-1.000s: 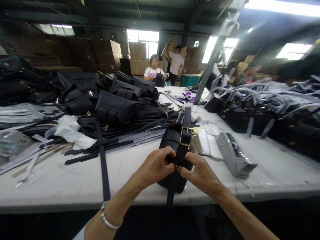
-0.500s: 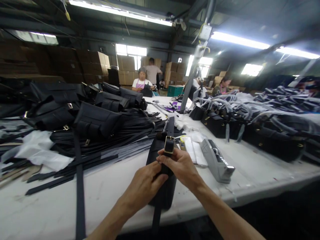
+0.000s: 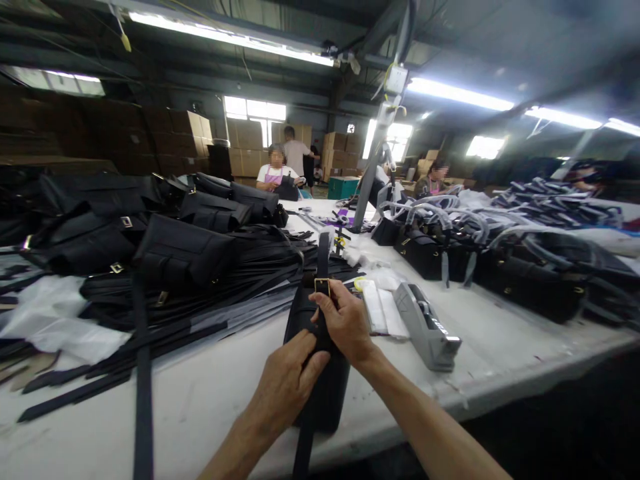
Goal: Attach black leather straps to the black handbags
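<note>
A black handbag [image 3: 333, 393] stands near the table's front edge, its narrow end towards me. Above it rises a black strap [image 3: 324, 257] with a gold buckle [image 3: 322, 287]. My right hand [image 3: 349, 323] is closed on the buckled strap, thumb and fingers just below the buckle. My left hand [image 3: 290, 373] lies lower, its fingers curled against the top of the bag with the thumb stretched across; the fingertips are partly hidden. A loose strap end [image 3: 303, 450] hangs down past the table edge beneath my left hand.
Left, black bags [image 3: 187, 250] lie piled on straps, beside crumpled white plastic [image 3: 65, 320]. Right stand a grey tape dispenser [image 3: 427, 330], white packets [image 3: 383, 307] and several bags with wrapped handles [image 3: 535, 283]. Co-workers [image 3: 273, 173] are across the table [image 3: 210, 400] and a metal post [image 3: 373, 160] rises beyond.
My right hand has shifted up slightly to the buckle, away from my left hand. The strap stands more upright. The whole view has drifted a little, moving the surroundings left.
</note>
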The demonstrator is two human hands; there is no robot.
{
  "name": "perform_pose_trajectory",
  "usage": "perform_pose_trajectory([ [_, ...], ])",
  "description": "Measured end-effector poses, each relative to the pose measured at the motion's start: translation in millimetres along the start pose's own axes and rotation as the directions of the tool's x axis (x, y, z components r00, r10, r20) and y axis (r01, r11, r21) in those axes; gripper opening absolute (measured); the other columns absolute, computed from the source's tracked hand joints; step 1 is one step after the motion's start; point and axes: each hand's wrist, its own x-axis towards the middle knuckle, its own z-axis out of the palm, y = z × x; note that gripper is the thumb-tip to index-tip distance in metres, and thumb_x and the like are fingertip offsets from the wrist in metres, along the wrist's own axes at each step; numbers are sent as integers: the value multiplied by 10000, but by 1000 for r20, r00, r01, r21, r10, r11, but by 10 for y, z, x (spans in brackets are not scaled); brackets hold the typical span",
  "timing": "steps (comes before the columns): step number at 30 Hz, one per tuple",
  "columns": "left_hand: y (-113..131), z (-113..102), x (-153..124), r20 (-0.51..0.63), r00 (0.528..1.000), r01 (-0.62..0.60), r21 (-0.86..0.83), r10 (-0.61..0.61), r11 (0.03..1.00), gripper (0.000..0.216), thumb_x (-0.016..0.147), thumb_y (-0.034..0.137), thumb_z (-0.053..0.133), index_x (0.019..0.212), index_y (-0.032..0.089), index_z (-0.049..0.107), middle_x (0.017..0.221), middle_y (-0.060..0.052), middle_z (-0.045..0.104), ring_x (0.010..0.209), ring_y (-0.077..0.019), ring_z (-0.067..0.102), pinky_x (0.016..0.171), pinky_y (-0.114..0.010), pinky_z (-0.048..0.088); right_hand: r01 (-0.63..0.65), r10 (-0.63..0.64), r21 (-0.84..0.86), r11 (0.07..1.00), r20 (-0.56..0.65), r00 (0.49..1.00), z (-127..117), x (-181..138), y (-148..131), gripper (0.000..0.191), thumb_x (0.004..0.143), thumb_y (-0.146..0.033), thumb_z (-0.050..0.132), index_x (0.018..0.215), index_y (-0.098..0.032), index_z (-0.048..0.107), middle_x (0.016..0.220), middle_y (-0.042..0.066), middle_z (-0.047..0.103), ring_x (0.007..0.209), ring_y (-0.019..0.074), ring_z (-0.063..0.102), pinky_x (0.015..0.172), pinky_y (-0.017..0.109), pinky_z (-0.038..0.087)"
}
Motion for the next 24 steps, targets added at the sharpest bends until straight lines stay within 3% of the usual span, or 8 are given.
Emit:
perform_pose_trajectory([
  [1, -8, -12, 13, -4, 1000, 1, 1, -1, 1000, 173, 945, 265, 435, 853, 216, 573, 892, -23, 640, 807, -183, 599, 718, -268, 436, 20, -22, -35, 999, -43, 999, 25, 19, 24, 181, 851, -379, 643, 840, -202, 607, 623, -29, 622, 513, 122, 612, 526, 225, 486],
  [3, -26, -42, 31, -6, 1000, 10, 13, -10, 1000, 161, 942, 267, 444, 851, 219, 567, 887, -18, 632, 807, -184, 592, 718, -272, 428, -63, 71, 108, 992, -71, 995, 53, 82, 52, 181, 835, -372, 660, 849, -203, 597, 611, -34, 617, 513, 120, 607, 523, 219, 478],
  [7, -53, -35, 23, 12, 999, 32, 35, -33, 999, 138, 921, 272, 495, 804, 217, 543, 832, 0, 598, 757, -175, 572, 686, -270, 411, -321, 293, 471, 822, 134, 947, 21, 283, 14, 303, 754, -430, 711, 824, -169, 572, 665, 11, 640, 474, 122, 571, 454, 249, 482],
  [10, -60, 34, 20, 7, 1000, 23, 5, -23, 1000, 110, 913, 252, 510, 820, 216, 555, 836, 1, 583, 770, -172, 572, 703, -267, 417, -287, 274, 526, 801, 104, 956, 32, 403, -32, 320, 755, -441, 693, 853, -164, 567, 596, -35, 568, 404, 75, 468, 374, 196, 402],
  [13, -56, 52, 66, -4, 1000, 0, -22, 0, 1000, 93, 906, 235, 516, 829, 214, 563, 838, -3, 579, 775, -172, 566, 707, -264, 424, -170, 227, 553, 815, -35, 973, 134, 470, -39, 266, 800, -427, 638, 878, -192, 540, 556, -90, 492, 354, 39, 370, 310, 144, 284],
  [17, -45, -23, 167, -4, 999, -39, 5, 40, 999, 111, 919, 259, 484, 856, 216, 565, 862, -13, 589, 805, -183, 572, 729, -279, 432, -90, 203, 551, 830, -148, 968, 249, 607, 30, 235, 838, -436, 565, 901, -222, 489, 592, -103, 484, 340, 32, 352, 288, 136, 266],
  [21, -58, -19, 178, 17, 1000, -25, 121, 23, 992, 228, 925, 339, 484, 735, 216, 515, 735, 9, 557, 669, -170, 561, 632, -283, 426, -182, 247, 492, 851, -70, 966, 173, 730, 162, 304, 838, -510, 529, 891, -213, 498, 577, -90, 510, 329, 46, 381, 300, 163, 344],
  [24, -119, 34, 86, -25, 999, -39, 124, 43, 992, 218, 932, 379, 475, 809, 224, 567, 784, -2, 601, 708, -176, 606, 645, -281, 471, -283, 288, 362, 888, 41, 957, -42, 636, 300, 440, 803, -603, 537, 892, -174, 579, 629, -13, 616, 399, 100, 531, 386, 242, 478],
])
